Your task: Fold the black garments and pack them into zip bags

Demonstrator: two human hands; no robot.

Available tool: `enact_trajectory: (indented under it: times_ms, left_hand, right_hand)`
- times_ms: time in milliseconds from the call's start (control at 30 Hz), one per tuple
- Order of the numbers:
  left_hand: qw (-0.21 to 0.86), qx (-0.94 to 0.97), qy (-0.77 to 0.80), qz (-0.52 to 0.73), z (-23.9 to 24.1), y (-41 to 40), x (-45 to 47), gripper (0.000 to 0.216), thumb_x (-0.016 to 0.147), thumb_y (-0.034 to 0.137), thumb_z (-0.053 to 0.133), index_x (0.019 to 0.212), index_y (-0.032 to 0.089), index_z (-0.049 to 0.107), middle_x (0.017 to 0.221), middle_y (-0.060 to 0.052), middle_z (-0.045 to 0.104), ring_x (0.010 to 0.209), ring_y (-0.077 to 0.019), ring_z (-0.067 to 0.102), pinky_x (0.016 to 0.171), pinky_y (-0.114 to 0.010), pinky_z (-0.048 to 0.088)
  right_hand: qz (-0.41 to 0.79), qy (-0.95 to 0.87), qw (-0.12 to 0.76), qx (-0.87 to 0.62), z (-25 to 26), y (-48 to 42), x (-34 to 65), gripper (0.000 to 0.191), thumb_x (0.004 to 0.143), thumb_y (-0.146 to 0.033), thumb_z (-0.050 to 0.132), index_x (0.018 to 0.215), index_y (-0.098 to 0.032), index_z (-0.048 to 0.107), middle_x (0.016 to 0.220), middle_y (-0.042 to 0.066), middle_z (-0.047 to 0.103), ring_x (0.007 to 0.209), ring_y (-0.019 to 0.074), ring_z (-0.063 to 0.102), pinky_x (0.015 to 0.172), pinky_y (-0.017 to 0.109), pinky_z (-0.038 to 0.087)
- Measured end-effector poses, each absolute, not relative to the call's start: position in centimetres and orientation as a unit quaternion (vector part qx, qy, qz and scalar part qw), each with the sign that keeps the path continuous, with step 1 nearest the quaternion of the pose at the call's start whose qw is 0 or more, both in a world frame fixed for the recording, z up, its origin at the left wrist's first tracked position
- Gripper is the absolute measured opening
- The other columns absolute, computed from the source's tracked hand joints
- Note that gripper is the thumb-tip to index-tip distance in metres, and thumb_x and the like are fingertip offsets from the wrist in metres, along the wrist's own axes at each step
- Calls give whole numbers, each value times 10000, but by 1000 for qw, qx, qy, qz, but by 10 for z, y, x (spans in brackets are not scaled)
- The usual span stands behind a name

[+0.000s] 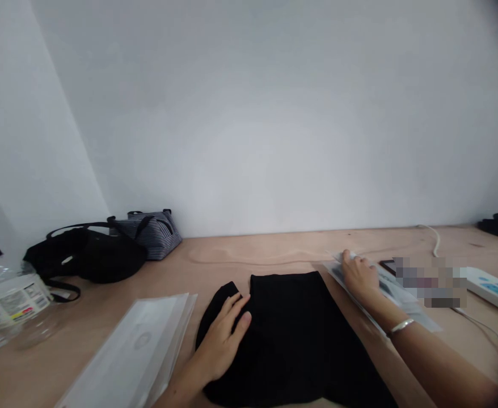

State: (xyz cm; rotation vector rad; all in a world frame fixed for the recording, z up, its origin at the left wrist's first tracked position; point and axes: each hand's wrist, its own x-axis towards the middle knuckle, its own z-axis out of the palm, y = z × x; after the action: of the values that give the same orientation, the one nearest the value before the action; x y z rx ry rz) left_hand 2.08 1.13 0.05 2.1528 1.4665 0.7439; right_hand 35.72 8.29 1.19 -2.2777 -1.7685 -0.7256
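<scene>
A black garment [291, 334] lies flat on the table in front of me, with a narrower curved piece along its left side. My left hand [226, 334] rests on that left part, fingers stretched out and thumb apart. To the right of the cloth, my right hand [359, 273] is at the far end of a clear plastic bag [414, 309]. Its fingers are bent around the bag's edge, and a bracelet circles the wrist. The bag shows dark printing and seems to lie on others like it.
Frosted plastic bags [130, 345] are stacked at the left. Behind them are a clear plastic jar [11, 306], a black bag [91, 255] and a striped bag [159, 232]. A white power strip [493, 289], cables and a blurred-out phone-like item [387, 264] lie right.
</scene>
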Motion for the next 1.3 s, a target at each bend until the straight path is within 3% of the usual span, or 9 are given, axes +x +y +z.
enact_trajectory:
  times_ms: [233, 433, 600, 733, 867, 967, 1067, 1167, 1300]
  left_hand:
    - [253, 689, 514, 445, 11, 19, 6, 393, 921, 425, 256, 1218, 246, 442, 1287, -22, 456, 1209, -181, 374, 1028, -382, 284]
    - [267, 649, 504, 503, 6, 26, -5, 409, 918, 421, 245, 1156, 187, 483, 1211, -61, 520, 1140, -196, 458, 978, -370, 350]
    - [160, 728, 523, 413, 13, 18, 1, 317, 875, 392, 377, 1088, 232, 548, 1170, -36, 530, 1123, -209, 453, 981, -390, 334]
    - [118, 814, 500, 272, 20, 5, 25, 346, 867, 388, 383, 1153, 258, 529, 1302, -28, 429, 1210, -224, 356, 1007, -409, 292]
    - [114, 855, 489, 134, 22, -5, 51, 529, 854, 529, 333, 1313, 264, 349, 1413, -60, 260, 1296, -278, 170, 1029, -503, 171]
    - [109, 864, 484, 82, 13, -7, 58, 648, 812, 631, 309, 1355, 289, 221, 1443, -61, 127, 1304, -321, 48, 1013, -568, 85]
    - [97, 871, 476, 74, 2, -5, 55, 658, 810, 640, 298, 1362, 316, 144, 1447, -40, 73, 1304, -315, 26, 1012, -571, 65]
    - [95, 873, 472, 78, -4, -3, 50, 666, 825, 622, 287, 1365, 304, 62, 1447, -28, 51, 1308, -300, 31, 1021, -553, 77]
    - [96, 872, 473, 88, -9, -2, 48, 563, 891, 527, 202, 1366, 276, 34, 1445, -10, 36, 1312, -271, 35, 1036, -526, 86]
  right_hand:
    - [-161, -785, 195, -565, 23, 66, 297, 536, 689, 43, 313, 1197, -94, 417, 1348, 204, 274, 1050, 243, 506, 837, 350, 450]
    - [-18, -915, 228, -331, 11, 34, 242, 302, 860, -106, 278, 1074, -131, 489, 1305, 166, 368, 1191, 199, 376, 943, 344, 378]
    - [17, -930, 205, -306, -3, 20, 229, 308, 855, -129, 326, 1130, -117, 465, 1331, 158, 355, 1231, 204, 310, 1003, 356, 294]
    - [59, -888, 191, -415, -12, 13, 246, 548, 785, -157, 432, 1312, -117, 290, 1380, 151, 284, 1259, 224, 262, 1014, 393, 271]
    - [92, -852, 124, -501, -25, 4, 273, 576, 871, -426, 325, 1379, -208, 162, 1430, 117, 176, 1304, 274, 119, 1010, 549, 145]
    - [104, -859, 98, -491, -31, -2, 287, 586, 858, -522, 295, 1373, -281, 156, 1438, 84, 146, 1306, 275, 95, 1009, 569, 76]
    - [111, -855, 113, -494, -26, -2, 288, 557, 850, -524, 320, 1349, -285, 252, 1415, 82, 242, 1291, 273, 178, 1010, 550, 116]
    - [123, -813, 194, -535, -13, 9, 276, 420, 851, -435, 383, 1187, -209, 497, 1234, 118, 489, 1151, 259, 417, 956, 461, 290]
    - [351, -686, 257, -584, -2, 43, 251, 222, 835, -335, 438, 823, -155, 568, 823, 77, 631, 667, 147, 594, 601, 257, 456]
